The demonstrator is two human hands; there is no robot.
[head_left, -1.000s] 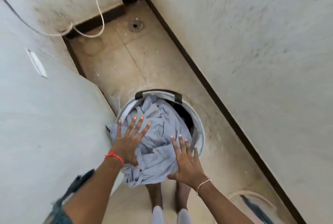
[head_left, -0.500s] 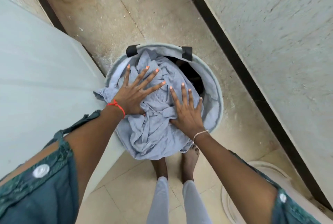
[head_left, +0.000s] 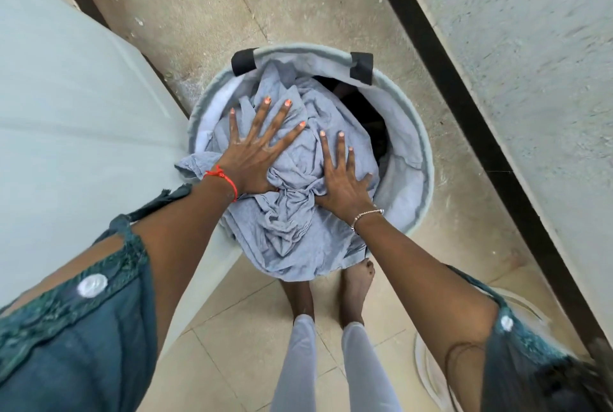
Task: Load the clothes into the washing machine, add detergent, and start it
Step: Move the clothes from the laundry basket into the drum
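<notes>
A round grey laundry basket (head_left: 419, 133) with black handle ends stands on the floor in front of my feet. A crumpled light blue cloth (head_left: 288, 232) fills it and spills over the near rim. A dark garment (head_left: 368, 113) shows deeper inside at the right. My left hand (head_left: 257, 153) lies flat on the cloth with fingers spread. My right hand (head_left: 341, 179) rests flat beside it, fingers apart. Neither hand grips the cloth. The pale machine body (head_left: 76, 119) rises at the left, touching the basket.
A rough white wall (head_left: 530, 47) with a dark skirting strip runs along the right. The beige tiled floor (head_left: 232, 0) is dusty beyond the basket. A pale round object (head_left: 428, 368) lies on the floor at the lower right, partly behind my arm.
My view has dropped closer to the basket. Both hands went from hovering over the cloth to resting flat on it, and they have stayed spread there.
</notes>
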